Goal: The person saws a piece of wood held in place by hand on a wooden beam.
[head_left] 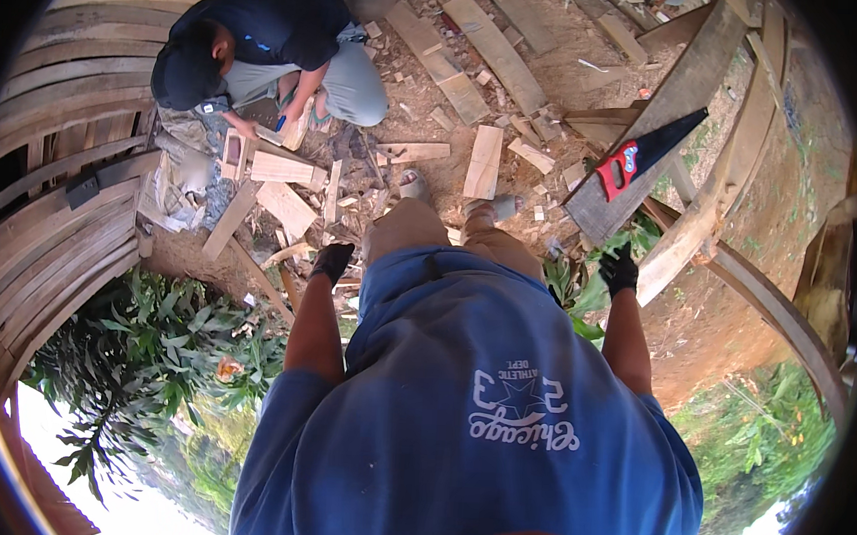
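Note:
My left hand [333,260], in a black glove, hangs at my left side above scattered wood offcuts. Its fingers are not distinct, and nothing visible extends from it. On my other side my right hand [620,268], also gloved in black, is open with its fingers apart, holding nothing. It hangs beside green leaves [588,292], close to the lower end of a wide plank [694,64]. A handsaw [665,152] with a black blade and red handle lies on that plank, beyond my right hand and apart from it.
A person [267,31] crouches at the far left, both hands at a small wooden piece [296,128]. Long boards [495,55] and offcuts [283,207] litter the dirt around my feet. Stacked planks [74,70] line the left; a curved timber [738,176] stands at right.

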`<state>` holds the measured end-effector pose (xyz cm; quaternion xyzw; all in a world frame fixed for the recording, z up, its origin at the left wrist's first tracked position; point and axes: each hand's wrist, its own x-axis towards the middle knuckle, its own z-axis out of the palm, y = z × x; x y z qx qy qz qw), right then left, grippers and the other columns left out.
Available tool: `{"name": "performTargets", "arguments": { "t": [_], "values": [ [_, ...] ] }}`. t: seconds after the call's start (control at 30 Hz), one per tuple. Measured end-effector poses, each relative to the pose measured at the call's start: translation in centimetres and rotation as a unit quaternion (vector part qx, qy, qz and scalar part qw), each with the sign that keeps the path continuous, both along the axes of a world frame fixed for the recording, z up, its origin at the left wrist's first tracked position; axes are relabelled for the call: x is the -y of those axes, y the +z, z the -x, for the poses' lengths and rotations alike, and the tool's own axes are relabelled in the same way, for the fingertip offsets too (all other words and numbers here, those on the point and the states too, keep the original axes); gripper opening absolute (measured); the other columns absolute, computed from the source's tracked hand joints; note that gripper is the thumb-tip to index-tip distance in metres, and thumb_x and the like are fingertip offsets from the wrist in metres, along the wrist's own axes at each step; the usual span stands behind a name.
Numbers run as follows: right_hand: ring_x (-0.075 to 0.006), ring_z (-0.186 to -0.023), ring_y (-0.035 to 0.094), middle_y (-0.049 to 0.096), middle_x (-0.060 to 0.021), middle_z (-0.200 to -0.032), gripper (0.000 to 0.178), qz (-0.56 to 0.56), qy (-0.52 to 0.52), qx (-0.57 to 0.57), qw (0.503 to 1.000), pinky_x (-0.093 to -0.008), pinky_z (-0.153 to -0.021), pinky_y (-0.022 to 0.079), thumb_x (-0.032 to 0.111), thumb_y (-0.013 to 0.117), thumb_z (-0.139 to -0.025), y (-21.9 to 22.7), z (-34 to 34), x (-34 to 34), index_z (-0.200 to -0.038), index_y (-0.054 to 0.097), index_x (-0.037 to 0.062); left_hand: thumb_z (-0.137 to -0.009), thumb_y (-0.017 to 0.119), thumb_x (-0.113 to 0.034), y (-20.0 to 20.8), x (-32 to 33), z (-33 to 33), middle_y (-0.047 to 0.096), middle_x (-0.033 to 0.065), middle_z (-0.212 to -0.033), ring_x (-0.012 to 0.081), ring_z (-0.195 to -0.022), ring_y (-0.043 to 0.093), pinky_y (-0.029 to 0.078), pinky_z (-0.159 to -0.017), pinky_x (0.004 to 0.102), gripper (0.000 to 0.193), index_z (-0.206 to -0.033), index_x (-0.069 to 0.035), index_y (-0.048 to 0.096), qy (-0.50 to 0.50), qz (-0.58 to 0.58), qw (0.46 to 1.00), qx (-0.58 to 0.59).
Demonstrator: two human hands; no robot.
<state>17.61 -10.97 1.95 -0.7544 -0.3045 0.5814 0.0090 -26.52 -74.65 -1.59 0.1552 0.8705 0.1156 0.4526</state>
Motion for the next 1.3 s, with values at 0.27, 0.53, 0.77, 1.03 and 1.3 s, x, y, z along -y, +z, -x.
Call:
{"name": "performTargets", "arguments": {
  "t": [0.27,0.53,0.77,1.03,1.3],
  "values": [
    [-0.04,-0.141,0.058,0.061,-0.0233,-0.153,0.104,-0.155,-0.002,0.283,0.947,-0.0529,-0.115,0.045,0.083,0.04,-0.098,-3.1,14.0,-3.5,-0.153,0.053,-0.0039,-0.102,0.068,-0.046,3.7,11.4,1.0,0.078,0.0016,-0.099,0.015,-0.083,0.07,0.055,-0.073,0.0369,0.036,-0.108,-0.012,0.078,0.292,0.128,0.939,0.131],
    [-0.0424,-0.144,0.056,0.058,-0.0285,-0.155,0.107,-0.21,0.049,0.386,0.897,-0.0517,-0.12,0.043,0.082,0.038,-0.097,-3.6,14.9,-2.3,-0.155,0.053,-0.0062,-0.099,0.06,-0.055,7.2,10.7,4.1,0.078,0.0083,-0.085,0.0198,-0.073,0.071,0.056,-0.073,0.0399,0.052,-0.095,-0.009,0.081,0.254,0.093,0.96,0.074],
    [-0.0447,-0.139,0.061,0.065,-0.033,-0.143,0.116,-0.156,0.027,0.376,0.913,-0.054,-0.119,0.044,0.086,0.014,-0.101,-4.0,11.0,-3.9,-0.138,0.066,-0.0118,-0.101,0.063,-0.051,8.6,5.0,10.0,0.079,0.0187,-0.12,0.0363,-0.118,0.073,0.056,-0.099,0.0471,0.05,-0.118,-0.007,0.08,0.078,0.053,0.995,0.025],
    [-0.0469,-0.133,0.063,0.069,-0.0337,-0.137,0.104,-0.197,0.03,0.408,0.891,-0.0562,-0.115,0.046,0.073,0.014,-0.108,-0.4,15.2,-1.8,-0.133,0.07,-0.011,-0.101,0.069,-0.047,10.9,-4.9,15.4,0.078,0.0183,-0.127,0.0375,-0.124,0.071,0.055,-0.105,0.0474,0.046,-0.127,-0.009,0.076,-0.018,0.072,0.996,-0.04],
    [-0.0455,-0.131,0.066,0.07,-0.0305,-0.137,0.102,-0.161,0.044,0.432,0.886,-0.0566,-0.113,0.047,0.071,0.01,-0.11,-1.4,14.8,-2.1,-0.135,0.07,-0.0083,-0.104,0.065,-0.049,5.4,-15.1,10.7,0.074,0.0188,-0.134,0.0348,-0.131,0.067,0.051,-0.111,0.0459,0.049,-0.128,-0.008,0.075,-0.076,0.026,0.994,0.072]
  ]
}}
